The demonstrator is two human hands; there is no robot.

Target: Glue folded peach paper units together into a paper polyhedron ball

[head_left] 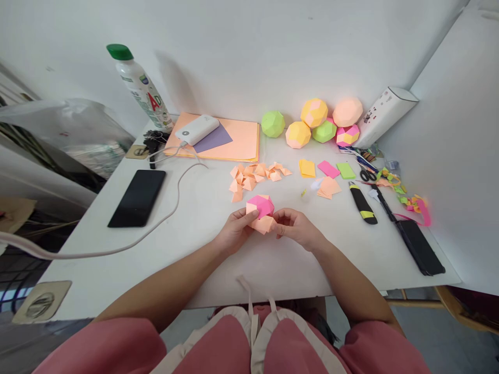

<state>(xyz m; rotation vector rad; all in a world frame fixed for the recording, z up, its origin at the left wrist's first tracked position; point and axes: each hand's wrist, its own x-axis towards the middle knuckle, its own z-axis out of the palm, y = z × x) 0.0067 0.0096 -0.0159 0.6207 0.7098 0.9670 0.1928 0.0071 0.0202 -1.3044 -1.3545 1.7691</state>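
Over the front middle of the white table, a partly built pink and peach folded-paper ball (262,206) is held between both hands. My left hand (238,227) grips its left side, thumb laid on the paper. At its lower right, my right hand (295,227) pinches a peach flap of the ball between thumb and fingers; the fingertips are partly hidden. Just beyond lies a loose pile of folded peach paper pieces (249,179). Flat paper squares lie to the right: yellow (307,168), pink (328,169), green (345,170) and peach (328,187).
Finished paper balls (298,134) line the wall. At left are a phone (137,198), a white cable (179,195), a power bank (197,129) on peach sheets (241,139), and a tall bottle (142,91). A cutter (362,202), scissors (367,175) and black case (420,246) lie right.
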